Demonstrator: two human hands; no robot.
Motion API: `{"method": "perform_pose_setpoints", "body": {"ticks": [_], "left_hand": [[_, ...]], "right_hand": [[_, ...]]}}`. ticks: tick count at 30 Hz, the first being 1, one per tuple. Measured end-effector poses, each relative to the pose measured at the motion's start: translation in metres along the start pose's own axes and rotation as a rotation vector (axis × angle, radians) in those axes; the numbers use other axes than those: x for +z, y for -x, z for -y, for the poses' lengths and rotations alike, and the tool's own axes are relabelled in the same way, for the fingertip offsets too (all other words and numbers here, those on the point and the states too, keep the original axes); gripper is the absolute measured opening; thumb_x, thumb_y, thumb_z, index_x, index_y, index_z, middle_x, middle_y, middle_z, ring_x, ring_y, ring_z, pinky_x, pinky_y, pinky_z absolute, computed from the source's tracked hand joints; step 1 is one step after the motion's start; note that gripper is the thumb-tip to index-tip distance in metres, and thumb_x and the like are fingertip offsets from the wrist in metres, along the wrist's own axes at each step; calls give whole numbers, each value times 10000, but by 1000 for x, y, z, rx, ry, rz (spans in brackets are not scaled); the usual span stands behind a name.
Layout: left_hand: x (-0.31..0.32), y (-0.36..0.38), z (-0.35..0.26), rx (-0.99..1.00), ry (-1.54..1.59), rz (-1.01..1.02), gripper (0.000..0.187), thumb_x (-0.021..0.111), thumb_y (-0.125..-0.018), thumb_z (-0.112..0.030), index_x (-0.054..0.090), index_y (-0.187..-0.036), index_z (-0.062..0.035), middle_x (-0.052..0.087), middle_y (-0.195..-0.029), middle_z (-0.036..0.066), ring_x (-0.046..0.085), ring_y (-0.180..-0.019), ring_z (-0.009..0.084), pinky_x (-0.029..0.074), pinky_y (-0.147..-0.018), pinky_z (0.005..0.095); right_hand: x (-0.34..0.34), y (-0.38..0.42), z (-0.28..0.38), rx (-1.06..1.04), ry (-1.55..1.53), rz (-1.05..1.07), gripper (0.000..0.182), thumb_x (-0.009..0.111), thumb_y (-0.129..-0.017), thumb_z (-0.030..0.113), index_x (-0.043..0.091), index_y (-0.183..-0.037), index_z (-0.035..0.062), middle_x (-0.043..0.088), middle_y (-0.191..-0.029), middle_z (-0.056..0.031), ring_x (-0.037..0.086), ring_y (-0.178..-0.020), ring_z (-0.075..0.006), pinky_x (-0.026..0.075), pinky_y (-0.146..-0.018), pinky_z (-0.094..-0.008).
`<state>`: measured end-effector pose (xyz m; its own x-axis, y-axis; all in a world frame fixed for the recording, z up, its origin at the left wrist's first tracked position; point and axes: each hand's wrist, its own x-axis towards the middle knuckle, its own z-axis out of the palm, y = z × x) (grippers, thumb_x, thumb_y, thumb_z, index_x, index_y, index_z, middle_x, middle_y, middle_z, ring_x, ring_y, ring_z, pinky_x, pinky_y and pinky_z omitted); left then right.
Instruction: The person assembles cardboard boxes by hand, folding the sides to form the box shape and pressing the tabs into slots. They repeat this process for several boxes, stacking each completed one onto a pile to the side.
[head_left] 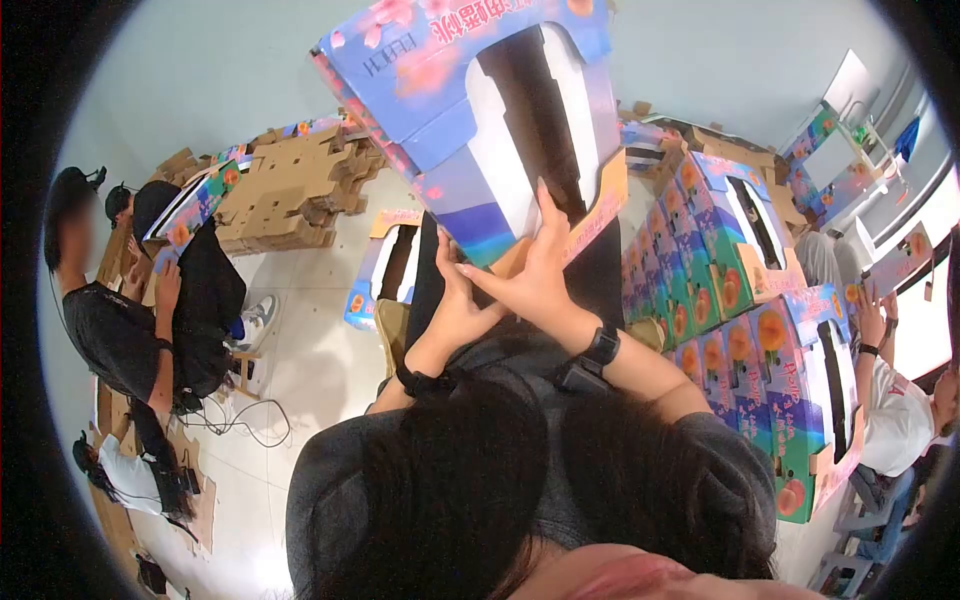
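Observation:
A printed cardboard fruit box (450, 185), blue and pink with blossoms, stands tilted in front of me above my legs. Its front has a long slot with white inner edges, and dark brown interior shows through. At the lower left corner, the fingers of my left hand (460, 305) grip the box. My right hand (535, 270) holds the lower front edge beside the orange flap (600, 210), one finger reaching up by the slot and the thumb lying along the bottom edge. The undersides of both grips are partly hidden.
Stacked printed boxes (745, 230) rise at my right, with more boxes (810, 400) nearer. Another box (388, 265) stands on the floor at left. Flat brown cardboard (290, 190) is piled behind. People work on both sides; a cable (245, 420) lies on the floor.

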<state>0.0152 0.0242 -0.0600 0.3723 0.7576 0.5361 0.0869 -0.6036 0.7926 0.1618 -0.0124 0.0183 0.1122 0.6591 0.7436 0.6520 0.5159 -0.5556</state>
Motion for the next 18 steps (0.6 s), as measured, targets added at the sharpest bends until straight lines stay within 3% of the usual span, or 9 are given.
{"method": "perform_pose_setpoints", "body": {"ticks": [4, 7, 10, 11, 13, 15, 18], "left_hand": [[-4, -3, -6, -76, 174, -115, 1341, 885, -751, -125, -174, -1572, -89, 251, -1569, 244, 309, -1479, 345, 321, -1191, 449], [-11, -2, -11, -84, 128, -139, 1274, 877, -769, -137, -111, -1571, -89, 322, -1533, 200, 332, -1463, 307, 318, -1182, 441], [-18, -1, -1, -141, 178, -95, 1268, 888, -782, -176, -98, -1571, -67, 331, -1522, 190, 338, -1452, 310, 290, -1194, 434], [-18, 0, -1, -147, 166, -104, 1266, 892, -780, -182, -88, -1572, -57, 329, -1525, 187, 337, -1452, 307, 289, -1195, 429], [-19, -2, -10, -156, 143, -121, 1264, 900, -776, -194, -68, -1574, -37, 325, -1531, 183, 336, -1451, 301, 287, -1197, 419], [-23, 1, 0, -171, 177, -88, 1237, 907, -774, -204, -11, -1581, -19, 344, -1524, 177, 351, -1443, 295, 294, -1194, 411], [-37, 6, 13, -230, 221, 19, 1193, 912, -770, -207, 68, -1588, -3, 380, -1511, 165, 383, -1424, 285, 312, -1186, 402]], "right_hand": [[-3, 5, -2, -54, -9, 96, 1234, 918, -684, 384, 177, -1587, -14, 438, -1312, -249, 433, -1227, -408, 355, -1079, -506], [-12, 4, -3, -4, -60, 191, 1091, 894, -701, 402, 333, -1540, -13, 482, -1303, -244, 475, -1193, -408, 398, -1050, -484], [-32, -14, -6, -214, 18, 143, 870, 870, -728, 392, 526, -1421, -5, 547, -1270, -222, 536, -1154, -395, 439, -1017, -468], [-38, -20, -12, -229, 27, 85, 669, 859, -743, 366, 651, -1274, 16, 591, -1242, -194, 572, -1156, -380, 458, -1005, -463], [-56, -31, -26, -247, 155, -74, 575, 862, -745, 341, 686, -1196, 32, 616, -1241, -181, 597, -1140, -380, 465, -1005, -473], [-77, -43, -46, -277, 260, -231, 614, 875, -733, 319, 654, -1237, 46, 587, -1312, -181, 559, -1216, -375, 440, -1049, -477], [-112, -43, -81, 6, 283, -176, 840, 896, -725, 335, 514, -1421, 59, 519, -1417, -166, 452, -1346, -353, 369, -1132, -478]]}}
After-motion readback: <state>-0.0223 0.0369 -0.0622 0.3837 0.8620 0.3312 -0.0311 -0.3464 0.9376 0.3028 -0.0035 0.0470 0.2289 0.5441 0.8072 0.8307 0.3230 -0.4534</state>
